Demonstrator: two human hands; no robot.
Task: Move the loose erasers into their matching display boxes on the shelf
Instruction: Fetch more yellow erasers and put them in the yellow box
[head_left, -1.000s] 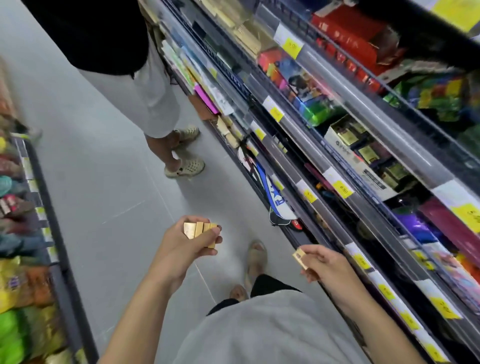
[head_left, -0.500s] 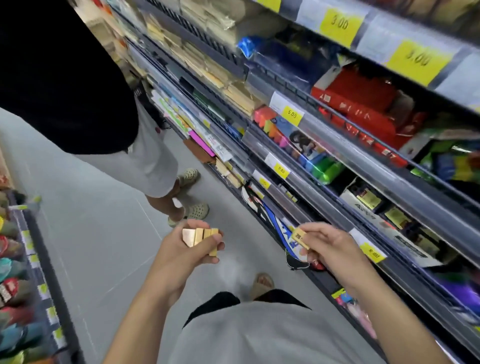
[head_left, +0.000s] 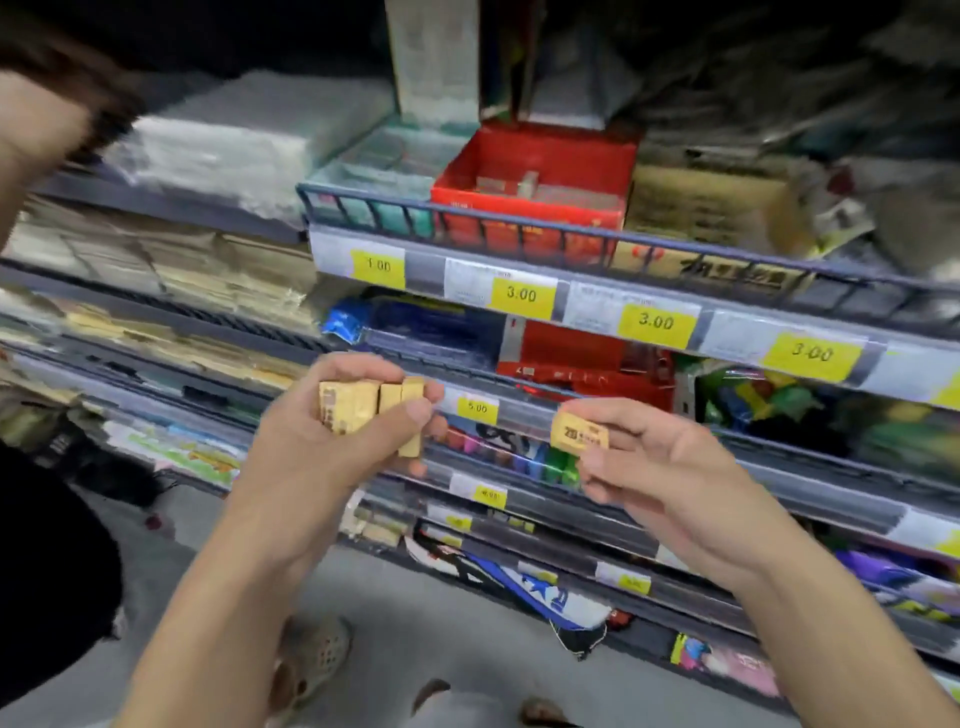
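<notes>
My left hand (head_left: 332, 452) grips a bunch of several tan erasers (head_left: 371, 408), thumb pressed across their front. Between thumb and fingers my right hand (head_left: 660, 467) pinches a single tan eraser (head_left: 579, 434) with dark print on its wrapper. Both hands are raised before the shelf front, below its upper tier. On that upper tier stand a red display box (head_left: 535, 179), a tan display box (head_left: 711, 213) to its right and a teal display box (head_left: 379, 166) to its left. What the boxes hold is blurred.
A wire rail (head_left: 571, 228) fronts the upper shelf, with yellow price tags (head_left: 522, 295) beneath it. Lower shelves carry packaged stationery. Another person stands close at the left, with a head (head_left: 47, 104) near the frame edge and a sandalled foot (head_left: 311, 660) on the grey floor.
The view has swung upward from the floor and lower shelves to the upper shelf. Both hands have risen with their erasers, and the grips are unchanged.
</notes>
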